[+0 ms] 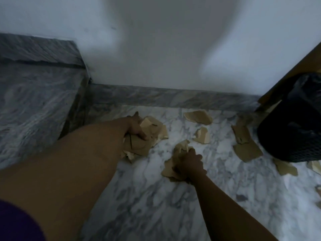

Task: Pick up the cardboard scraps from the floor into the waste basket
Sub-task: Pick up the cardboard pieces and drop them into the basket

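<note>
1. Two hands are in view, both low over the marble floor (156, 197). The frame is dim and slightly blurred.
2. On the left hand (134, 126), the fingers are curled tight round a bundle of cardboard scraps (139, 145). The cardboard juts out beyond the fingers on the far side and hangs below them on the near side. I cannot tell whether its lower edge touches the floor.
3. On the right hand (191, 166), the fingers are closed in a fist on a second clump of scraps (167, 170). Crumpled cardboard sticks up past the knuckles and spreads out left of the fingers.
4. The hands are apart, and floor shows between them.
5. Loose cardboard lies on the floor:
   - a flat piece (198, 116) well beyond the right fingers, near the skirting (173, 98);
   - a small piece (202, 135) just beyond the right fingers;
   - a torn strip (242, 134) and a larger piece (247, 151), touching each other, further right of those fingers;
   - a pale piece (284, 167) furthest right.
6. The waste basket (278, 145) is black mesh with a dark liner. It stands well right of the right fingers at the frame edge, with the torn strip and larger piece just beside its base.
7. A grey stone step (34, 94) lies left of the left fingers, and a white wall (156, 49) stands beyond both hands. A purple sleeve (17, 223) shows at the near left corner.
</note>
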Motion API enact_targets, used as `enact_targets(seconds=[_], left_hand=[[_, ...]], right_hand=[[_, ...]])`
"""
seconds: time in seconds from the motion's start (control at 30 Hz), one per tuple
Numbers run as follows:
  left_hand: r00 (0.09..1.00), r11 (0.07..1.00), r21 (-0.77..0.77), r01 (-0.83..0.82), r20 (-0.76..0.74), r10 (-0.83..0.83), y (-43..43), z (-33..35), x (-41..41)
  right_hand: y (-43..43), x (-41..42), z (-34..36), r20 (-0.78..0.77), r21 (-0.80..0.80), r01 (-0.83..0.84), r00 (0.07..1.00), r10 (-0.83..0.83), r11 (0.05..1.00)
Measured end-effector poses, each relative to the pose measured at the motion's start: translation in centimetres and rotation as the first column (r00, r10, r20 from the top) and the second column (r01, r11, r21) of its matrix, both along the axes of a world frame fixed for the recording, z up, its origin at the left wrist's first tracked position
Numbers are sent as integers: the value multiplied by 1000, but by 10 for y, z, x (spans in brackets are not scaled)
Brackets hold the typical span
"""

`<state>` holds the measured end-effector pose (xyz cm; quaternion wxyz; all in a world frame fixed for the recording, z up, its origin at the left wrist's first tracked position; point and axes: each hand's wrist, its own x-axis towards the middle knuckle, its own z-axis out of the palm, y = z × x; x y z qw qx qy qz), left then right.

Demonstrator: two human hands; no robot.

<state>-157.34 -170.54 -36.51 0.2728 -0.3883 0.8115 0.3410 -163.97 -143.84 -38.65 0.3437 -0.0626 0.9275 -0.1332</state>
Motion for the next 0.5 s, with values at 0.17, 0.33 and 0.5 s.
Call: enact_targets(seconds=[0.17,0.33,0.5], left_hand=[[981,991,-7,-137,-137,135,12,-17,11],[943,948,178,-263,-161,291,2,-16,39],[950,881,360,-306,49,309,-4,11,83]], right_hand=[[-9,-18,-5,30,1,-186,982,186,982],[-9,-51,-1,101,-297,-47,992,80,954],[-57,-63,31,-71,-175,-470,882,465,865]])
